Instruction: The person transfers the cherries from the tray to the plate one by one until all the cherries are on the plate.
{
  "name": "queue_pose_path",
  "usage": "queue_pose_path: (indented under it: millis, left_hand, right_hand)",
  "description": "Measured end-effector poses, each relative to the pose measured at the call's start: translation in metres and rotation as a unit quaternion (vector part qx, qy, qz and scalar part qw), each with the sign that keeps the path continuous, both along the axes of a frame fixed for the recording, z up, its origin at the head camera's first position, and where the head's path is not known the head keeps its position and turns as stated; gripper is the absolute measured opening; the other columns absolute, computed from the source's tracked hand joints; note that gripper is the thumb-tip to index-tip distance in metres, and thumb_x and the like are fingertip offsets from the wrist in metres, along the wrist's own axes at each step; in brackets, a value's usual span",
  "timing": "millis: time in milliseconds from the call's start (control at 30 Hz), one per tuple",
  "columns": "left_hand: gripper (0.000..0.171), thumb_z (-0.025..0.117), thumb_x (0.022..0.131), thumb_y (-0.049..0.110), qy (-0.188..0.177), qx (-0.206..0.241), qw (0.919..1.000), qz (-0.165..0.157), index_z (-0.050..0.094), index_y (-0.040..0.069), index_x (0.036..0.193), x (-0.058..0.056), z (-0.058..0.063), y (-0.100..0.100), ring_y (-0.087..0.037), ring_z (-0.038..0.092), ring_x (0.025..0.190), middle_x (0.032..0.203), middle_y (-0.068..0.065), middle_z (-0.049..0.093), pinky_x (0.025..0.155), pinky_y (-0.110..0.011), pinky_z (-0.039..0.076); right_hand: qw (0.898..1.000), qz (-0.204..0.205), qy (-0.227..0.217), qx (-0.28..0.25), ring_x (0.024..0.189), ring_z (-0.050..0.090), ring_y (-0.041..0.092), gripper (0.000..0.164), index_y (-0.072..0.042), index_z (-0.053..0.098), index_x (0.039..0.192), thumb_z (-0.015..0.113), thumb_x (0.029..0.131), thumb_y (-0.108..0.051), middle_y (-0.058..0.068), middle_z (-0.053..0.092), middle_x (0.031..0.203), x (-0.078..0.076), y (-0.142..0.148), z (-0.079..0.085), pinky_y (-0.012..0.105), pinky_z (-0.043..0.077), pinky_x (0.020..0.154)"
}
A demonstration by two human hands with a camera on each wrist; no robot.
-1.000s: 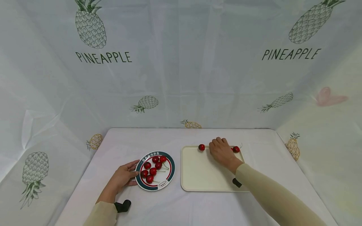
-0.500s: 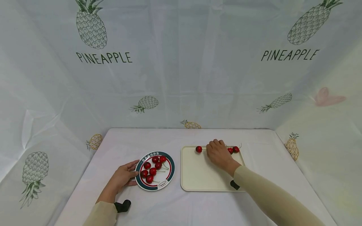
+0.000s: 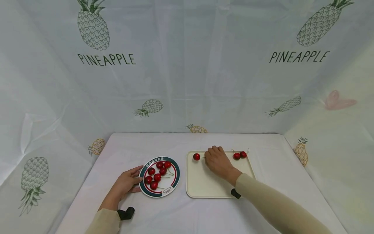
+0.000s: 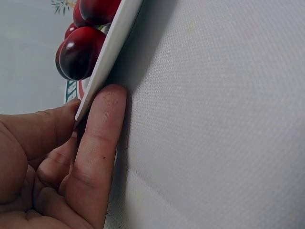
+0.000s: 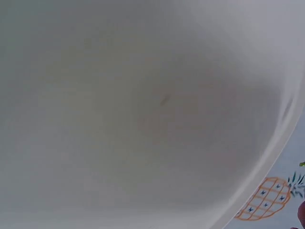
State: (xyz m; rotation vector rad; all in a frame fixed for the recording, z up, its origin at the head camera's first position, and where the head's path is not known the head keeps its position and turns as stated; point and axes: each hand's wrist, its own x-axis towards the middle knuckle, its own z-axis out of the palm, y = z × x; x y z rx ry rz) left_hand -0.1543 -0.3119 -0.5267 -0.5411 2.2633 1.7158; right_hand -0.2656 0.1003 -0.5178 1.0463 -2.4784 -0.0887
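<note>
My left hand [image 3: 125, 182] grips the near left rim of a round plate [image 3: 177, 169] with a dark green band. In the left wrist view, the thumb [image 4: 52, 126] lies on the plate's rim and a finger is underneath it. Several red cherries [image 3: 157, 177] with stems lie on the plate. Over the far part of a cream rectangular tray [image 3: 204, 185], my right hand [image 3: 218, 163] pinches the stem of a single cherry [image 3: 196, 157], which sticks out to the left of the fingers. The fingertips themselves are hidden behind the hand.
Two more cherries [image 3: 236, 156] lie side by side at the tray's far right corner. A white cloth [image 3: 187, 214] covers the table, and a pineapple-print curtain [image 3: 198, 81] hangs behind and at both sides. The pale tray surface [image 5: 119, 119] fills most of the right wrist view.
My right hand has moved left along the tray's far side, and the cherry has travelled with it. The two cherries at the right have come into sight. My left hand stays at the plate.
</note>
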Motion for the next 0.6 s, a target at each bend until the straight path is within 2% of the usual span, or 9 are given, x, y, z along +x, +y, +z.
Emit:
queue_pose_path:
  millis: [100,300,600]
  left_hand:
    - [0.062,0.065,0.103,0.005,-0.002,-0.003,1.0000,0.000,0.046,0.016,0.161,0.000,0.001,0.001,-0.020,0.074,0.090,0.159,-0.027,0.048,0.076,-0.042,0.067]
    - [0.062,0.064,0.103,0.004,-0.001,0.001,1.0000,0.000,0.045,0.015,0.161,0.000,0.002,-0.001,-0.021,0.075,0.091,0.159,-0.027,0.047,0.076,-0.042,0.067]
    - [0.061,0.064,0.103,0.004,-0.002,0.000,1.0000,0.000,0.046,0.015,0.160,0.000,0.000,0.000,-0.020,0.073,0.089,0.158,-0.027,0.048,0.076,-0.041,0.067]
  right_hand:
    - [1.000,0.003,-0.009,-0.011,0.085,0.048,0.027,0.019,-0.007,0.059,0.089,0.065,0.103,-0.018,0.006,0.055,0.084,0.004,-0.008,0.003,0.038,0.042,0.076]
    - [1.000,0.020,0.000,-0.016,0.087,0.050,0.027,0.017,-0.008,0.061,0.091,0.067,0.102,-0.020,0.006,0.058,0.085,0.014,-0.032,0.013,0.038,0.043,0.077]
    - [0.999,0.039,0.010,0.000,0.089,0.052,0.023,0.015,-0.010,0.066,0.095,0.066,0.102,-0.024,0.003,0.061,0.087,0.027,-0.063,0.016,0.036,0.045,0.080]
